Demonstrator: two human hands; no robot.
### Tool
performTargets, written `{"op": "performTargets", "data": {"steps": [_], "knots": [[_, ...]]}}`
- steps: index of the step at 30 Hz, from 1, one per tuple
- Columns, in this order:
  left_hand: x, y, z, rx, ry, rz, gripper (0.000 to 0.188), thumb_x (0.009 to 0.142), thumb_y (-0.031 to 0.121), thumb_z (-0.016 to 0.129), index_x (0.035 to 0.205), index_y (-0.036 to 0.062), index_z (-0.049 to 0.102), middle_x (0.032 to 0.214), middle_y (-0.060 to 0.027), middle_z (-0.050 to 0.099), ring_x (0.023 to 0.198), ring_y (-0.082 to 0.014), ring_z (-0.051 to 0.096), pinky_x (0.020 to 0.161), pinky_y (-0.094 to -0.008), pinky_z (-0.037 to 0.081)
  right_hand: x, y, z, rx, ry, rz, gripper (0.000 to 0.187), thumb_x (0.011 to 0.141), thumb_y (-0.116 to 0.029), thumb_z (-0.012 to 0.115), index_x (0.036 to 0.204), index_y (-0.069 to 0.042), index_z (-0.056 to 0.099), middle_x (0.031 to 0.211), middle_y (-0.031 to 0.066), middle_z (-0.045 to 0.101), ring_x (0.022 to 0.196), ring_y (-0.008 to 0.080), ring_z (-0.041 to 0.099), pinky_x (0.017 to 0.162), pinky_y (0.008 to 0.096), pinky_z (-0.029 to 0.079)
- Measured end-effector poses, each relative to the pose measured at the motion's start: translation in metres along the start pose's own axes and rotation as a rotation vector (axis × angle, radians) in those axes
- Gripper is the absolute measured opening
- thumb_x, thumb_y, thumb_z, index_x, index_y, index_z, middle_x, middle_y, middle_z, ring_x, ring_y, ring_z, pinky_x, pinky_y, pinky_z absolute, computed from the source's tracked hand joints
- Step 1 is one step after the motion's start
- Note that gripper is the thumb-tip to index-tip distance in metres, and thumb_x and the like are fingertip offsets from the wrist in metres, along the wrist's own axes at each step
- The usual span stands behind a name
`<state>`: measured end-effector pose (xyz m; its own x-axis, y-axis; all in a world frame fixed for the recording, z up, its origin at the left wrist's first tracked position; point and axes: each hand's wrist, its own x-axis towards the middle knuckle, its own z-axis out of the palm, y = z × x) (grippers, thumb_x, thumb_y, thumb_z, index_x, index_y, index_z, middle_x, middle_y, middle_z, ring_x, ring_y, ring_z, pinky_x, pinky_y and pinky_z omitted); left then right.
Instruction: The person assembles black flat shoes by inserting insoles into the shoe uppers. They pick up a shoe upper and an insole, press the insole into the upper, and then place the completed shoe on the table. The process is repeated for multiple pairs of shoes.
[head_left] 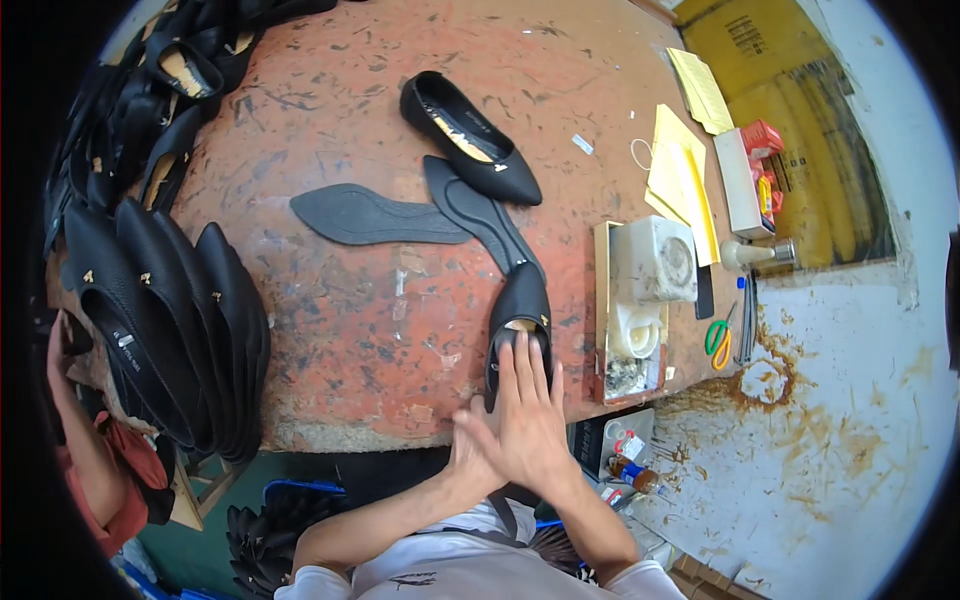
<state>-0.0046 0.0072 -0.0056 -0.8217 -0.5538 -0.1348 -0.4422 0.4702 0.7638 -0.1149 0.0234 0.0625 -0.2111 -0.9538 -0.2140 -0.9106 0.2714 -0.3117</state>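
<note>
A black pointed flat shoe (521, 292) with a small gold ornament lies near the table's front edge, toe away from me. My right hand (532, 425) is open, its straight fingers reaching into the shoe's opening over a pale lining. My left hand (470, 462) is at the heel end, partly covered by the right; its fingers are hidden. Beyond the toe lie two dark shoe soles, one pointing left (365, 213) and one slanting (478, 212) toward the shoe. A second black flat (465, 135) rests at the far end of the slanting sole.
Stacked black flats (185, 320) stand at left, with a heap (150, 110) behind. At right, a shallow box (603, 340) holds a whitish container (650, 260). Nearby are scissors (720, 340), yellow papers (678, 170) and a brush-like tool (758, 253). Another person's arm (85, 440) shows at far left.
</note>
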Motion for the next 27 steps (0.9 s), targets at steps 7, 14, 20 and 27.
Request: {"op": "performTargets", "data": {"steps": [7,14,20,27], "knots": [[0.011,0.0,0.009,0.003,-0.007,-0.011,0.055,0.093,0.035,0.07,0.136,-0.0003,0.065,0.11,-0.0245,0.073,0.098,-0.0491,0.068,0.081,-0.0557,0.06,-0.001,0.006,-0.001,-0.081,0.015,-0.025,0.114,0.095,-0.071,0.064,0.162,0.015,0.031,0.17,0.0347,0.033,0.161,0.0458,0.029,0.13,0.0654,0.016],[0.007,-0.002,0.019,-0.033,0.046,-0.05,0.041,0.089,0.032,0.071,0.119,0.0047,0.071,0.102,-0.022,0.074,0.087,-0.0442,0.071,0.075,-0.0563,0.057,0.011,0.002,0.002,-0.121,0.038,-0.04,0.115,0.09,-0.07,0.069,0.157,0.018,0.037,0.166,0.0379,0.035,0.159,0.0496,0.029,0.131,0.0603,0.019],[-0.001,-0.008,0.043,-0.166,0.259,0.068,0.025,0.087,0.026,0.072,0.098,0.0036,0.074,0.087,-0.0244,0.072,0.08,-0.0453,0.069,0.079,-0.0583,0.055,0.035,-0.009,-0.003,-0.118,-0.096,0.009,0.113,0.094,-0.067,0.066,0.156,0.022,0.033,0.167,0.0395,0.032,0.16,0.051,0.024,0.133,0.0605,0.011],[0.007,-0.001,0.021,-0.001,0.121,0.048,0.029,0.082,0.019,0.074,0.102,-0.0023,0.074,0.097,-0.0298,0.069,0.097,-0.0477,0.066,0.075,-0.0541,0.059,0.05,0.005,-0.003,-0.015,0.057,-0.053,0.108,0.094,-0.052,0.073,0.157,0.024,0.029,0.174,0.0386,0.013,0.161,0.0541,0.02,0.132,0.062,0.015]]}}
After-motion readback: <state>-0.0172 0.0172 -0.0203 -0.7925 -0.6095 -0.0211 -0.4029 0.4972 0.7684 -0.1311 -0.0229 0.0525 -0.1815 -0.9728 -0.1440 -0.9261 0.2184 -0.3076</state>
